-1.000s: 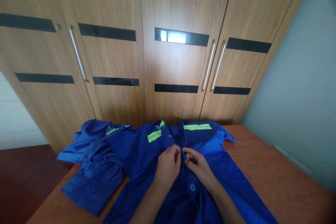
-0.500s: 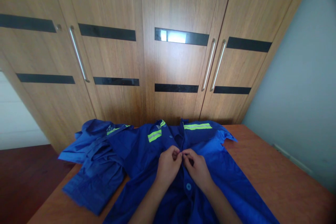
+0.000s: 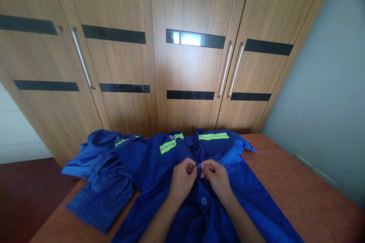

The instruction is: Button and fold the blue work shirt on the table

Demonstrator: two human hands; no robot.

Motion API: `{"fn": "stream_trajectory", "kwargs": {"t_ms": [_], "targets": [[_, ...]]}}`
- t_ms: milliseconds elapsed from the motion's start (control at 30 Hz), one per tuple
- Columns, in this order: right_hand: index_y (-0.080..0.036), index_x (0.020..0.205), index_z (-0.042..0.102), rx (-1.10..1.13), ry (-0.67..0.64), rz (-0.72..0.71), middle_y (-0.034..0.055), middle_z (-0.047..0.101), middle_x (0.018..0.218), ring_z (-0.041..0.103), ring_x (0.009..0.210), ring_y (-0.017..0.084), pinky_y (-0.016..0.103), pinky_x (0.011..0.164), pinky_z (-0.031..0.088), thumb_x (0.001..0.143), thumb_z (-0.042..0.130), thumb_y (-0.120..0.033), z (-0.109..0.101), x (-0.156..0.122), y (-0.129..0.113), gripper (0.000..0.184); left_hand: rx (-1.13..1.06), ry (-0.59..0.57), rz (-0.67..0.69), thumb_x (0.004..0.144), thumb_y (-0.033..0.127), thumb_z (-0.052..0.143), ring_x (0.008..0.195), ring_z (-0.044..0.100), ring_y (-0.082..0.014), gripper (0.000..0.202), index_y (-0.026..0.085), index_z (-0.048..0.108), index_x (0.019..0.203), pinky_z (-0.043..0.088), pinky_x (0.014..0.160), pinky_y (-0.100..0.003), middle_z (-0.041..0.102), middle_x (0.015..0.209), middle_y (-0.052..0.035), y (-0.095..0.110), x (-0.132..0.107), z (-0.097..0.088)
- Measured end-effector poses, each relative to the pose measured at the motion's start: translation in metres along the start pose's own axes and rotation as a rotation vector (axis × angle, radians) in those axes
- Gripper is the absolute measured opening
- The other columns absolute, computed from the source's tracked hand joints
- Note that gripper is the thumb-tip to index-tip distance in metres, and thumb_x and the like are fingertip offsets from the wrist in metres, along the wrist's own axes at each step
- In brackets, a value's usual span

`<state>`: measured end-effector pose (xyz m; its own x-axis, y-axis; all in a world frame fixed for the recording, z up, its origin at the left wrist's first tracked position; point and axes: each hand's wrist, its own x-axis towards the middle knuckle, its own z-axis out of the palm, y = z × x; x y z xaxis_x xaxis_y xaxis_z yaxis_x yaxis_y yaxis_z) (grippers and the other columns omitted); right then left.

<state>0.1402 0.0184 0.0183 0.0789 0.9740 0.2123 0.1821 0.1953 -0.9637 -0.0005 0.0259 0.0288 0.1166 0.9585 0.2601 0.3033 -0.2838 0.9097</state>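
Before the wooden wardrobe [image 3: 188, 66], the blue jacket [image 3: 252, 193] lies spread on the table [image 3: 296, 178], front side up. The left hand [image 3: 184, 178] and right hand [image 3: 218, 178], nearly touching, pinch its front around one button [image 3: 199, 166] (fastening it, I suppose); the next move calls for fine, steady fingertips.

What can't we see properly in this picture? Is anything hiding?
All in the head view:
- Shirt bottom: the blue shirt is cut off by the picture's lower edge.
- Chest writing: too small and blurry to read.
- Whether the left hand and right hand grip the shirt: their curled fingers hide it.
- Inside the wardrobe: its closed doors hide it.
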Motion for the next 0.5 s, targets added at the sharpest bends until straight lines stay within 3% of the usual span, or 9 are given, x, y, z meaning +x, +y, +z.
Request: {"fn": "stream_trajectory", "kwargs": {"t_ms": [233,333,500], "targets": [[-0.015,0.071,0.064,0.224,-0.055,0.159,-0.001,0.059,0.051,0.048,0.049,0.01,0.021,0.05,0.036,0.073,0.062,-0.033,-0.0026,0.0014,-0.0021,0.017,0.098,-0.025,0.018,0.078,0.023,0.053,0.064,0.062,-0.0151,0.008,0.02,0.059,0.074,0.044,0.061,-0.024,0.066,0.067,0.0002,-0.0007,-0.0026,-0.0006],[-0.015,0.074,0.065,0.217,-0.093,0.139,-0.0016,0.057,0.052,0.047,0.05,0.01,0.022,0.051,0.036,0.076,0.062,-0.036,-0.0055,0.0028,-0.0015,0.021,0.079,-0.051,0.001,0.079,0.028,0.052,0.064,0.06,-0.0154,0.013,0.02,0.061,0.074,0.042,0.06,-0.024,0.065,0.067,-0.0001,-0.0008,-0.0024,-0.0019],[-0.016,0.087,0.07,0.099,-0.067,0.05,-0.0015,0.056,0.057,0.05,0.055,0.013,0.025,0.054,0.039,0.076,0.06,-0.04,-0.0075,0.0052,0.0064,0.027,-0.132,-0.084,-0.091,0.076,0.033,0.057,0.067,0.058,-0.0157,0.017,0.018,0.065,0.077,0.042,0.062,-0.025,0.065,0.07,-0.0009,-0.0044,0.0018,-0.0029]]}}
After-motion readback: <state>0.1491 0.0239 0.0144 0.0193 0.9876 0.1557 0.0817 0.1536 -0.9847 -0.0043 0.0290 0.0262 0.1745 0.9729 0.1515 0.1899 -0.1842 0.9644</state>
